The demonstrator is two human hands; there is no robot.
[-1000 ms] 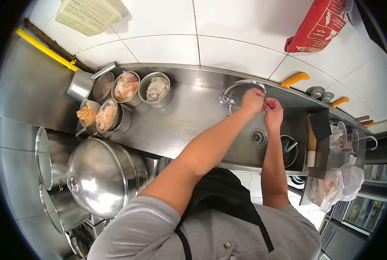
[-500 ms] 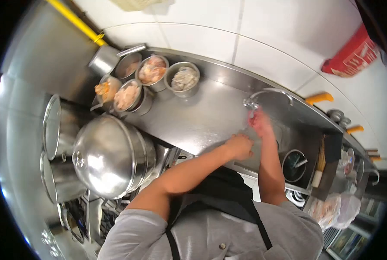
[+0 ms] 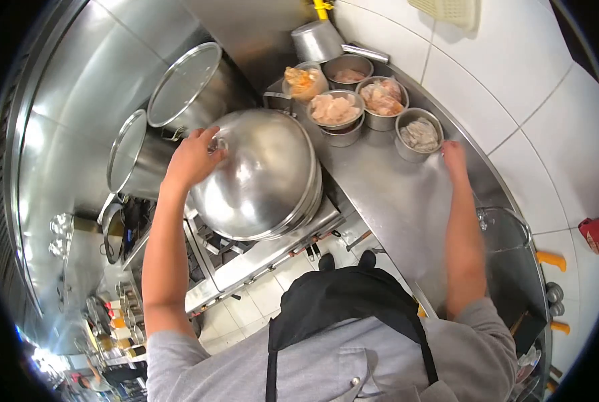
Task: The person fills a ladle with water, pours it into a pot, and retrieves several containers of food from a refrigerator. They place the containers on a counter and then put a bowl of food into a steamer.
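My left hand (image 3: 195,157) is at the knob of the large domed steel lid (image 3: 262,177), its fingers curled around it. The lid covers a wide pot on the stove. My right hand (image 3: 454,157) has its fingers closed beside the rim of a round steel container of pale grayish meat (image 3: 419,135); whether it grips the rim is hard to tell. Close by stand containers of pink meat pieces (image 3: 334,110), raw meat (image 3: 382,96), more meat (image 3: 348,70) and orange-yellow pieces (image 3: 301,80).
Two tall steel pots (image 3: 202,87) (image 3: 128,154) stand behind the lidded pot. The stove (image 3: 246,278) runs along the left. An upturned steel pan (image 3: 317,41) sits in the back corner. A faucet (image 3: 507,209) and yellow-orange handles (image 3: 551,260) are at the right.
The view has turned left. My left hand has moved from near the sink to the lid's knob. My right hand has left the faucet and is now beside the grayish meat container.
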